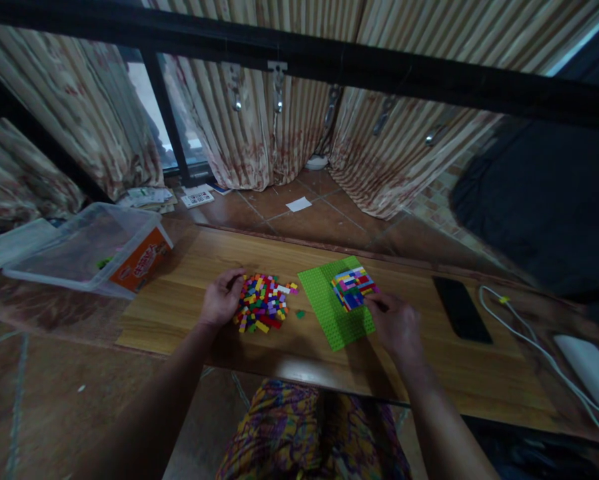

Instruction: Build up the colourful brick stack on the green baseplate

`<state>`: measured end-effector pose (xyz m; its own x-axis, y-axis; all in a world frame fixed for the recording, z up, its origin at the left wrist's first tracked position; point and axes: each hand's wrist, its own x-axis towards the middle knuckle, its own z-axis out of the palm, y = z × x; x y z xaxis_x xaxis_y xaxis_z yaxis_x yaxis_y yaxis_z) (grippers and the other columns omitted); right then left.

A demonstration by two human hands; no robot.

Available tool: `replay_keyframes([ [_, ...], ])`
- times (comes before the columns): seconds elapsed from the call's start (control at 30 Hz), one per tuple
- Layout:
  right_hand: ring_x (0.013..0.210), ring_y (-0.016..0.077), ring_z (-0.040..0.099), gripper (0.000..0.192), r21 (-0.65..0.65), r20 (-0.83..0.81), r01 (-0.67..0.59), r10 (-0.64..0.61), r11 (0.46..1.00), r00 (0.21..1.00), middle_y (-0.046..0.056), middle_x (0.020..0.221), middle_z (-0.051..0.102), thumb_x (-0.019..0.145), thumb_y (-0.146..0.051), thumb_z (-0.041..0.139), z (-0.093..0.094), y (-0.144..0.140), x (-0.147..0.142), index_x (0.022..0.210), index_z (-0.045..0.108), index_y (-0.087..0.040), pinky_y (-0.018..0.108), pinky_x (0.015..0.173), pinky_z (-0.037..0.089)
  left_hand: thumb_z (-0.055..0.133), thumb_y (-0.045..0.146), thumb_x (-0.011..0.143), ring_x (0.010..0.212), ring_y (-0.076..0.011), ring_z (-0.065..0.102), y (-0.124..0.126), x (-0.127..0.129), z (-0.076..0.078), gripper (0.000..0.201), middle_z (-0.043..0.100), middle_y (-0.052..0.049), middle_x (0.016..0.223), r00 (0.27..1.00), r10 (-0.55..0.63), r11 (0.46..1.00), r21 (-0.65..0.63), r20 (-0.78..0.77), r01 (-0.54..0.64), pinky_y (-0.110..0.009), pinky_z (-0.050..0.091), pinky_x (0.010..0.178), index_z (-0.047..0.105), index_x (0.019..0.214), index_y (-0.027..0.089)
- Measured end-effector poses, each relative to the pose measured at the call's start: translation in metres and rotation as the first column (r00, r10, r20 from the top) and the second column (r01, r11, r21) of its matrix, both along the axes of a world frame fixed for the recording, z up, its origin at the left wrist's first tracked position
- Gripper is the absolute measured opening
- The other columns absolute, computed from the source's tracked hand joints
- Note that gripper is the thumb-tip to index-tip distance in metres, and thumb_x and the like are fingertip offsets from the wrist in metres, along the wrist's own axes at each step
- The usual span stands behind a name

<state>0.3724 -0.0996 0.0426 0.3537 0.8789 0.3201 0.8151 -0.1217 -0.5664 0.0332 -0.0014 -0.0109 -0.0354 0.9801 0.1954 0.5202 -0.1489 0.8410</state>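
Note:
My left hand (pixel 222 297) rests at the left edge of a pile of small colourful toy bricks (pixel 260 301), its fingers loosely bent with a gap between thumb and forefinger. Nothing shows in that gap. Right of the pile lies a green studded baseplate (pixel 324 313), turned at an angle. A flat multicoloured brick build (pixel 352 288) sits on its upper right part. At the lower right edge of this build, my right hand (pixel 394 323) is closed in a pinch; the fingers hide what they hold, if anything. One loose green brick (pixel 300 314) lies between pile and baseplate.
A clear plastic box (pixel 94 247) with an orange label stands at the left. Right of the baseplate are a black phone (pixel 462 310), a white cable (pixel 524 333) and a white power-bank-like device (pixel 589 370). A dark metal bar (pixel 299 57) with hanging hooks crosses above the wooden board (pixel 179 267).

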Motion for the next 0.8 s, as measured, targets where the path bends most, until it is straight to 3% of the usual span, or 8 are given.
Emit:
replay_keyframes([
  [0.1, 0.073, 0.0217, 0.065, 0.028, 0.018, -0.091, -0.02, 0.022, 1.0, 0.996, 0.008, 0.082, 0.073, 0.08, -0.042, 0.056, -0.003, 0.0, 0.001, 0.076, 0.073, -0.02, 0.032, 0.07, 0.047, 0.049, 0.038, 0.084, 0.104, -0.0211, 0.064, 0.0, 0.0, -0.001, 0.033, 0.07, -0.006, 0.11, 1.0, 0.001, 1.0, 0.004, 0.002, -0.001, -0.036, 0.049, 0.098, 0.068, 0.104, 0.02],
  [0.23, 0.078, 0.0236, 0.067, 0.03, 0.06, -0.305, 0.057, -0.036, 0.997, 0.952, 0.01, 0.087, 0.073, 0.075, -0.045, 0.064, -0.012, -0.005, 0.005, 0.084, 0.073, -0.018, 0.036, 0.074, 0.051, 0.05, 0.038, 0.084, 0.103, -0.0214, 0.064, 0.001, 0.0, -0.002, 0.033, 0.071, -0.006, 0.109, 1.0, 0.0, 1.0, 0.011, 0.004, 0.0, -0.036, 0.049, 0.098, 0.069, 0.104, 0.02],
  [0.33, 0.072, 0.0215, 0.066, 0.037, 0.074, -0.522, 0.17, -0.107, 0.983, 0.846, 0.01, 0.085, 0.072, 0.072, -0.048, 0.067, -0.022, -0.011, 0.006, 0.089, 0.071, -0.016, 0.036, 0.068, 0.053, 0.049, 0.038, 0.084, 0.104, -0.0213, 0.064, 0.001, 0.0, -0.002, 0.033, 0.071, -0.006, 0.109, 1.0, 0.004, 1.0, 0.012, -0.004, -0.004, -0.035, 0.049, 0.098, 0.069, 0.104, 0.02],
  [0.47, 0.06, 0.015, 0.062, 0.04, 0.023, -0.743, 0.292, -0.179, 0.956, 0.645, 0.004, 0.073, 0.067, 0.066, -0.049, 0.073, -0.034, -0.016, 0.002, 0.086, 0.068, -0.015, 0.03, 0.059, 0.052, 0.05, 0.039, 0.084, 0.104, -0.0211, 0.064, 0.001, 0.0, -0.001, 0.034, 0.071, -0.006, 0.109, 1.0, -0.003, 1.0, 0.004, -0.003, 0.003, -0.034, 0.049, 0.098, 0.069, 0.104, 0.02],
  [0.57, 0.056, 0.0118, 0.058, 0.043, -0.001, -0.801, 0.314, -0.188, 0.95, 0.569, 0.001, 0.069, 0.064, 0.062, -0.051, 0.075, -0.037, -0.012, -0.004, 0.083, 0.064, -0.015, 0.026, 0.055, 0.051, 0.05, 0.039, 0.084, 0.105, -0.021, 0.064, 0.001, -0.001, -0.002, 0.034, 0.07, -0.006, 0.111, 1.0, -0.01, 1.0, 0.009, -0.006, 0.01, -0.034, 0.048, 0.099, 0.068, 0.104, 0.019],
  [0.8, 0.049, 0.0119, 0.056, 0.058, -0.097, -0.762, 0.36, -0.302, 0.928, 0.573, -0.004, 0.06, 0.06, 0.056, -0.06, 0.078, -0.039, 0.004, -0.003, 0.089, 0.057, -0.017, 0.023, 0.045, 0.047, 0.05, 0.039, 0.083, 0.103, -0.0213, 0.064, 0.0, 0.0, -0.001, 0.034, 0.071, -0.006, 0.11, 1.0, -0.002, 1.0, 0.013, -0.016, 0.002, -0.034, 0.049, 0.097, 0.068, 0.104, 0.02],
])
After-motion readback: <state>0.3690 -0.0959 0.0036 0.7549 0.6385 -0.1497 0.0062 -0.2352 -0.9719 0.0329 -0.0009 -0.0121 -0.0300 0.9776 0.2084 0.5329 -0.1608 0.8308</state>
